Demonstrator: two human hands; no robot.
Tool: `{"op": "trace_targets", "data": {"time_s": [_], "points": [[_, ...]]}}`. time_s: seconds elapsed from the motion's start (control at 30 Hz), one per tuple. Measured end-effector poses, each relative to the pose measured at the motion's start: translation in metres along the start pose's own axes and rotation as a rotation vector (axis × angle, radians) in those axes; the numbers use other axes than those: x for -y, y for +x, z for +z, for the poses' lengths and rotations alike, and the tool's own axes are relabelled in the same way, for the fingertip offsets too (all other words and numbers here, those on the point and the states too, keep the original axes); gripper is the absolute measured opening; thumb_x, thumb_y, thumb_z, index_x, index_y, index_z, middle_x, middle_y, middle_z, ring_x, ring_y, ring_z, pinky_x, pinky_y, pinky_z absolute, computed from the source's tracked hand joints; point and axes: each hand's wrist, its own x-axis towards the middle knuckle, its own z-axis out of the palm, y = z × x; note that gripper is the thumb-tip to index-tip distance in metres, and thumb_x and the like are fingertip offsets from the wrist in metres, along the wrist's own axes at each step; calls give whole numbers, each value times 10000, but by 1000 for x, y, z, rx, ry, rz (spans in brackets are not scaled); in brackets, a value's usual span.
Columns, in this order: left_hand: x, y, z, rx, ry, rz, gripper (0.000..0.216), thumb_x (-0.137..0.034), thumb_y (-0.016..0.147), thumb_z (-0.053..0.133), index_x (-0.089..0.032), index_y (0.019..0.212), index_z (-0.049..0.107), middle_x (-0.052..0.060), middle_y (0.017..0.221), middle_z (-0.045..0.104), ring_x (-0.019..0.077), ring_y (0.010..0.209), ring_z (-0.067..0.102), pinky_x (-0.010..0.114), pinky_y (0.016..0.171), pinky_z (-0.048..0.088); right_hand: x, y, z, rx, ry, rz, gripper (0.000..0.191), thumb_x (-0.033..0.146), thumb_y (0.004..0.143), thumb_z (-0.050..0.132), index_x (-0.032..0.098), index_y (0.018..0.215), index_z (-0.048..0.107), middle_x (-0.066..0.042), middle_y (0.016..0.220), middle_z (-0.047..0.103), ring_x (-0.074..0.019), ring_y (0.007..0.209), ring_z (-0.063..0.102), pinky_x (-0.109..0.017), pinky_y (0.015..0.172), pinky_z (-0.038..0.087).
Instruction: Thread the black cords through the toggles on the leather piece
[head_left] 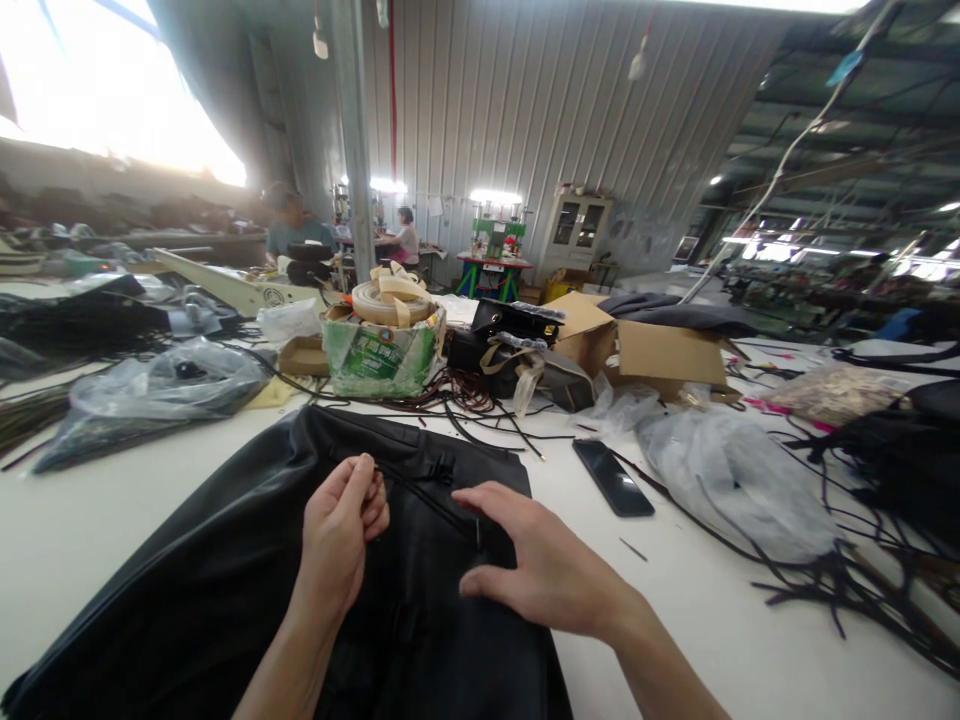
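Observation:
A black leather-like garment (pixel 225 560) lies spread on the white table (pixel 675 620) in front of me. My left hand (pixel 341 530) is closed in a pinch on a thin black cord (pixel 420 490) that runs across the garment. My right hand (pixel 525 560) rests on the garment to the right, fingers curved, its fingertips on the other end of the cord near a small black piece (pixel 478 528).
A black phone (pixel 613 477) lies right of the garment. Clear plastic bags (pixel 720 470) and tangled black cords (pixel 862 580) fill the right side. A green box with webbing rolls (pixel 382 345), cardboard boxes (pixel 645 350) and dark bags sit behind. People work far back.

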Motion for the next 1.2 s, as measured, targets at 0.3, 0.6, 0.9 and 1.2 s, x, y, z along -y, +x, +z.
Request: {"op": "trace_targets", "data": {"time_s": [0.3, 0.6, 0.9, 1.2], "points": [[1, 0, 1, 104, -133, -72, 699, -779, 820, 870, -134, 1049, 727, 29, 890, 590, 163, 706, 576, 262, 506, 527, 2, 11, 16, -140, 60, 25, 215, 179, 952, 807, 249, 1150, 854, -8, 1066, 829, -199, 993, 750, -321, 917, 542], [16, 5, -10, 114, -42, -39, 666, -755, 921, 789, -126, 1123, 701, 97, 904, 741, 243, 803, 730, 367, 687, 652, -2, 15, 19, -385, 252, 75, 129, 303, 948, 773, 249, 1050, 833, -17, 991, 824, -213, 903, 745, -345, 865, 571], [15, -11, -2, 554, 254, -281, 712, -660, 923, 852, -126, 1381, 740, 230, 1241, 813, 341, 1091, 808, 361, 805, 671, -3, 15, 24, -309, 337, 98, 109, 290, 888, 828, 239, 984, 822, 11, 937, 820, -197, 891, 724, -320, 821, 530], [12, -5, 3, 256, 25, -189, 599, -565, 837, 968, -122, 1216, 832, 218, 1202, 831, 337, 1123, 797, 365, 887, 653, 1, 16, 28, -258, 264, 100, 65, 228, 872, 822, 248, 933, 810, 31, 901, 808, -199, 895, 735, -325, 853, 531]]}}
